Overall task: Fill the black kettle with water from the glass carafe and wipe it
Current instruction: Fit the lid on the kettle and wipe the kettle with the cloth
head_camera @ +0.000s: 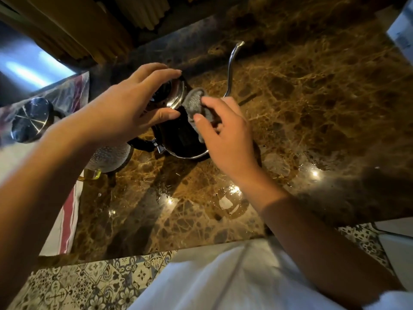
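The black kettle (pixel 178 137) stands on the brown marble counter (pixel 312 108), its thin gooseneck spout (pixel 231 66) rising toward the far side and its black handle (pixel 140 143) pointing left. My left hand (pixel 125 108) grips the kettle's top around the steel lid (pixel 176 95). My right hand (pixel 225 133) presses a grey cloth (pixel 195 104) against the kettle's upper right side. The textured glass carafe (pixel 109 157) sits just left of the kettle, partly hidden under my left forearm.
A round steel lid or container (pixel 30 119) rests at the left on a red-striped white towel (pixel 67 222). Water drops and a wet ring (pixel 230 200) lie on the counter near its front edge. Yellow curtains hang beyond the counter.
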Available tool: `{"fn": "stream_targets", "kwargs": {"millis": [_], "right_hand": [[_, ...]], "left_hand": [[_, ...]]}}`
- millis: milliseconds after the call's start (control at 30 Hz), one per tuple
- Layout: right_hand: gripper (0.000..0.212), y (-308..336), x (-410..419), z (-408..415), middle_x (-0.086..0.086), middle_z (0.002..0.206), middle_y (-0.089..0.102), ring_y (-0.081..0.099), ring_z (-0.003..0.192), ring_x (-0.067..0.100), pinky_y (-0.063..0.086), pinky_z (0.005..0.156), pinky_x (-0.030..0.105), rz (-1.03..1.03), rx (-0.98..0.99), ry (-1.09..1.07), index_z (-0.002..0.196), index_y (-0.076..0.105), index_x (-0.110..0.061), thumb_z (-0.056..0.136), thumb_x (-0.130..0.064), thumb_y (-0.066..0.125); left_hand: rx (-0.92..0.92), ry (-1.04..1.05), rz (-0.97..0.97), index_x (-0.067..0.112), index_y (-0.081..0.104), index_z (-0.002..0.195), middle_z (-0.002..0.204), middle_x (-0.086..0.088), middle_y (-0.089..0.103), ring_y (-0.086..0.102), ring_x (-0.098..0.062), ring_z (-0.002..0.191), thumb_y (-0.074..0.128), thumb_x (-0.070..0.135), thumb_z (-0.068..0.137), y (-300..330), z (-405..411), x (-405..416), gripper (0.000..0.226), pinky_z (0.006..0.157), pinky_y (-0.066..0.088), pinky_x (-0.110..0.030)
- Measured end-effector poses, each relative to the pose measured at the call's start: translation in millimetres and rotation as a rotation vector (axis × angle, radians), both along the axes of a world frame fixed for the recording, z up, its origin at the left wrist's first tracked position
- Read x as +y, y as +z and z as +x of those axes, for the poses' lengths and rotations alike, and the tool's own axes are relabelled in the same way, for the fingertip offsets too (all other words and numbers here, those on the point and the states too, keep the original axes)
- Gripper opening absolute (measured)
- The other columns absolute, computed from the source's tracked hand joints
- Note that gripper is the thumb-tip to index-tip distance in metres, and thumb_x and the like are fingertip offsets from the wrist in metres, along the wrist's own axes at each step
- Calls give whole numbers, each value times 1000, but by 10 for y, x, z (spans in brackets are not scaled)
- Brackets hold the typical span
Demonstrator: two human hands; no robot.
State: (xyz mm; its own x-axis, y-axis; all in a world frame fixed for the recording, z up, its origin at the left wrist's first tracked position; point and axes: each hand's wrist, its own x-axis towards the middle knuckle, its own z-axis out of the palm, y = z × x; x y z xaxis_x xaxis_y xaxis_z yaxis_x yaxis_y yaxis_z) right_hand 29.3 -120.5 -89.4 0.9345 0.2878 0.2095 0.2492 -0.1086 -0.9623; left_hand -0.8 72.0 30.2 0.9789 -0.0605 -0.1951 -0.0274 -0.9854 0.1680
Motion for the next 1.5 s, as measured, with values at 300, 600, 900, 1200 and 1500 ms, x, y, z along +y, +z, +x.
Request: {"fn": "stream_targets", "kwargs": {"millis": [300,600,900,1200,1500], "right_hand": [[31,-312,-67,1,6,125,65,64,110,26,56,86,47,-244,81,-112,132,66,-14,105,-29,61],[34,106,137,105,5,110,66,66,94,20,56,75,37,-93,-66,-80,127,71,-8,104,-29,59],[18,-418,-149,92,-5,96,57,63,91,26,52,73,43,-471,93,-68,101,63,-15,105,-31,57],[18,145,-140,317,-4,87,58,54,78,9,44,69,18,-97,-63,-155,87,56,-16,88,-19,73],[27,-29,60,173,1,115,64,63,101,12,52,83,22,-111,-93,1,127,69,-15,104,-25,62]], "left_hand": [[84,0,-19,42,17,163,171,4,15,54,-27,128,40,69,87,40,1,75,83,95,42,-35],[84,-3,-43,46,16,161,171,6,13,50,-17,124,39,68,89,11,-6,80,79,92,44,-34],[75,37,-89,39,17,163,170,6,12,42,-31,143,39,66,88,11,-31,26,83,97,41,-30],[89,52,-90,39,17,163,171,5,11,39,-32,146,36,68,86,39,-45,-17,85,104,43,-37],[79,46,-93,39,18,163,171,4,12,35,-29,148,37,66,89,29,-50,-14,81,103,40,-33]]}}
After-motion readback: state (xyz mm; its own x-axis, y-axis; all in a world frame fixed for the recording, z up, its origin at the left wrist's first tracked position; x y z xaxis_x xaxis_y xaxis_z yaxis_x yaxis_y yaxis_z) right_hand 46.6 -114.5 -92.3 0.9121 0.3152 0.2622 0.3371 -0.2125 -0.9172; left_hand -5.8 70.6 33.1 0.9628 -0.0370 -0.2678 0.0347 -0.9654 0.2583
